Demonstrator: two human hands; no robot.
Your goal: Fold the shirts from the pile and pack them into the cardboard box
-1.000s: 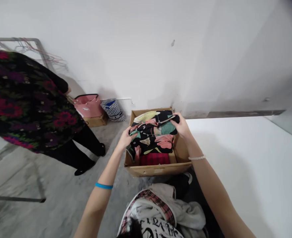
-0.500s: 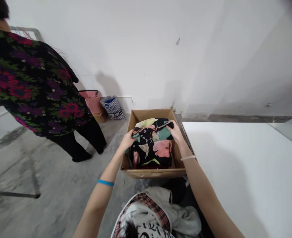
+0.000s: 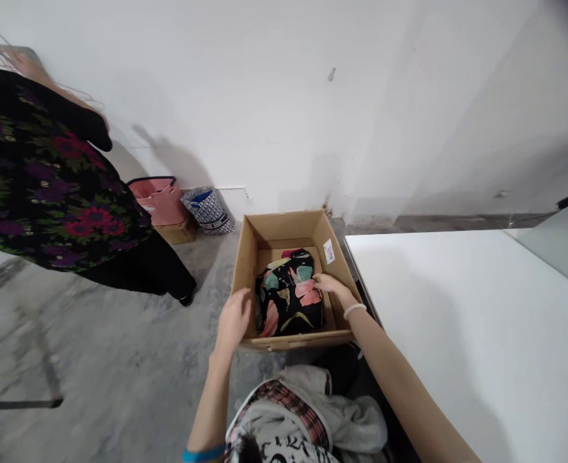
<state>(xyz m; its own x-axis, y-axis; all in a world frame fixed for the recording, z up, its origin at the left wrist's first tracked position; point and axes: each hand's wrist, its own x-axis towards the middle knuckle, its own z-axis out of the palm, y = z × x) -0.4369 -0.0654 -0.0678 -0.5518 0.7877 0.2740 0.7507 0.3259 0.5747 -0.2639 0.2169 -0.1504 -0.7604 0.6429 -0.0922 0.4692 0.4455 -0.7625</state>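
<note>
A folded black garment with pink and green flowers (image 3: pixel 288 299) lies inside an open cardboard box (image 3: pixel 286 230) on the floor. My right hand (image 3: pixel 329 286) rests on the garment's right edge inside the box, fingers laid flat. My left hand (image 3: pixel 234 319) hovers at the box's near left corner, fingers loosely apart, holding nothing. A bit of red cloth (image 3: pixel 291 253) shows behind the garment.
A person in a dark flowered top (image 3: pixel 47 186) stands at the left on the grey floor. A pink bag (image 3: pixel 159 199) and a patterned bag (image 3: pixel 209 209) stand by the wall. A white table (image 3: pixel 471 321) is on the right. Crumpled clothes (image 3: pixel 308 411) lie near me.
The garment went from above the box down into it. My left hand let go and drew back to the box's corner. The person at left shifted.
</note>
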